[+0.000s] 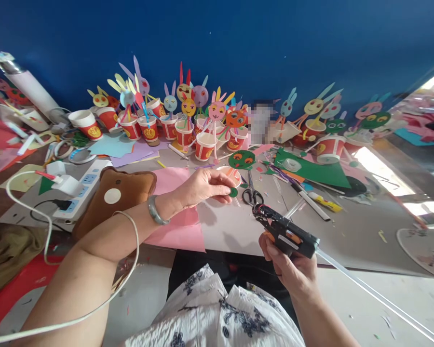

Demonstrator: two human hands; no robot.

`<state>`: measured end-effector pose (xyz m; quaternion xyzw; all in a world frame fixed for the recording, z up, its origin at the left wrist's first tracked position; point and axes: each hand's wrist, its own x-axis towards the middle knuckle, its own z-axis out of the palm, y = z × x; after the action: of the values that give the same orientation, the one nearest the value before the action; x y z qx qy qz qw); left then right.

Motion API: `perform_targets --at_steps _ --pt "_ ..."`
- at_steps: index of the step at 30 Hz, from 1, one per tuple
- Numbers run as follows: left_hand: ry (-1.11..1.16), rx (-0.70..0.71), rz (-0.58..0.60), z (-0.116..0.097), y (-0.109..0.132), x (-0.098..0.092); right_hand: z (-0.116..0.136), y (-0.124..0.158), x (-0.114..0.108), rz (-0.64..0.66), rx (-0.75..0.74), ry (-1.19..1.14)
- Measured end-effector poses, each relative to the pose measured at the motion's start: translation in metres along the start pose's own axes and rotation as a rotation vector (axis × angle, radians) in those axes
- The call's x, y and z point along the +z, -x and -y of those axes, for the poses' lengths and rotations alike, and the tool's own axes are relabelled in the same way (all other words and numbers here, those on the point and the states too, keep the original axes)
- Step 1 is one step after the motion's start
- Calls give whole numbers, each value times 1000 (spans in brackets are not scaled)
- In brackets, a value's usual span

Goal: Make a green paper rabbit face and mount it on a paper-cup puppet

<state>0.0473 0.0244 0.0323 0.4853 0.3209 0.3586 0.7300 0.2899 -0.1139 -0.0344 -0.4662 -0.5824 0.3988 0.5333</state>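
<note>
Over a cluttered surface (220, 229), your left hand (202, 187) holds a small green disc (234, 193) near the middle of the view, its fingers pinched together on the disc and covering part of it. Your right hand (296, 270), lower and to the right, has its fingers wrapped around the handle of a black glue gun (292, 236); you cannot tell whether the trigger is pressed. A long clear glue stick (365, 285) juts from the gun's back, and its nozzle end points up and left, towards black-handled scissors (252, 196).

The disc looks light, thin and easily bent, best taken by its rim. The gun is probably stiff and heavier, safest by its handle, since the nozzle may be hot.

Just beyond the disc lies a green paper face (241, 159) with orange eyes. Pink paper (177, 226) lies by your left forearm. Behind stand red-and-white paper cups (204, 147), many bearing long-eared paper characters (217, 110). Each cup's yellow round emblem (204, 151) holds marks too small to read. No wording is legible on the gun's pale label (287, 242).
</note>
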Motion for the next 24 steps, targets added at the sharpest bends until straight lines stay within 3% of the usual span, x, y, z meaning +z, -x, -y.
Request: perform_targets --at_steps 7,18,24 --pt "-78 34 -1 3 -1 0 16 -10 17 -70 -61 24" --pt "-96 105 173 -7 8 -2 12 -7 15 -55 -54 64" --pt "-238 234 162 0 6 -2 13 -6 16 -80 -67 116"
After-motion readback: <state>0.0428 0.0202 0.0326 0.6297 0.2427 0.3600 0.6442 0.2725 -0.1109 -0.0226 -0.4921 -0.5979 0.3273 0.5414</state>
